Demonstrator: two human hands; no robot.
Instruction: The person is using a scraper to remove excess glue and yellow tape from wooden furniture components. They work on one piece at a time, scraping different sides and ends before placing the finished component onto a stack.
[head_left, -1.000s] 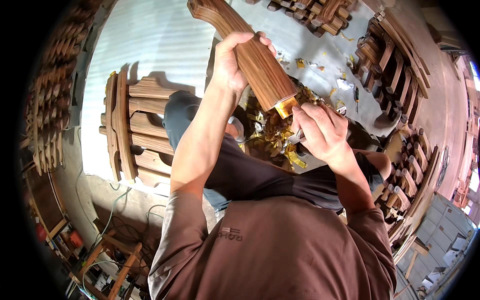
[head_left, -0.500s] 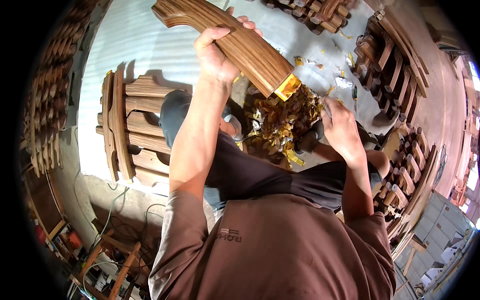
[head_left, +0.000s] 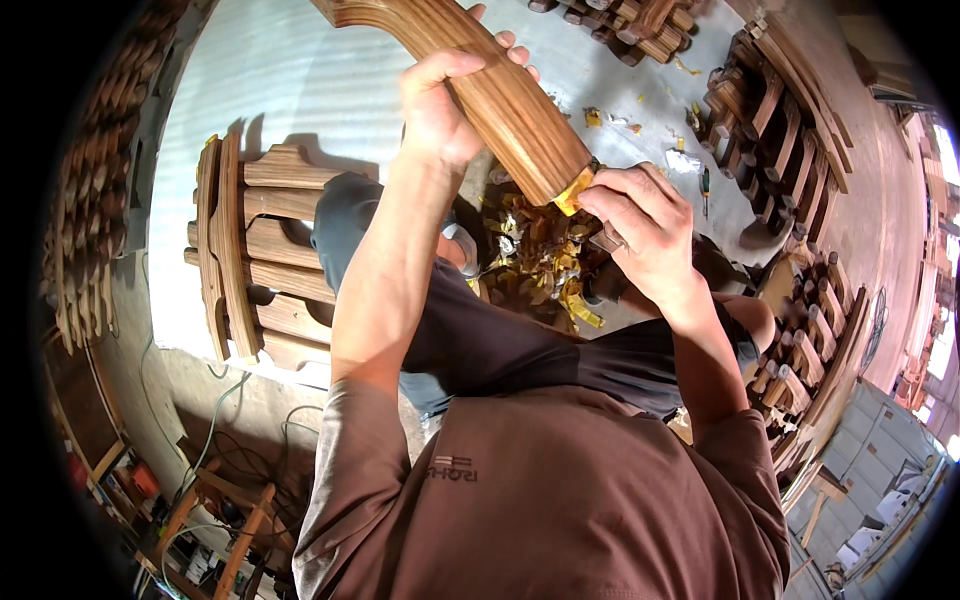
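My left hand (head_left: 438,112) is wrapped round a curved, brown-grained wooden furniture part (head_left: 515,115), holding it raised and slanting down to the right. Yellow tape (head_left: 571,196) covers its lower end. At that end my right hand (head_left: 650,218) is closed, with thumb and fingertips pinching the tape's edge. A small dark flat thing shows under the curled fingers, too hidden to name. Below the part lies a heap of crumpled yellow and brown tape scraps (head_left: 540,250), between my feet.
Slatted wooden parts (head_left: 270,240) are stacked on a pale sheet (head_left: 260,90) at the left. More wooden parts (head_left: 780,110) are piled at the right and the far side. A screwdriver (head_left: 706,190) lies right of the scraps. Cables (head_left: 215,420) run across the floor at lower left.
My right hand has moved up and left from beside the scrap heap to the taped end and pinches the tape. The wooden part has shifted slightly to the right and tilted steeper.
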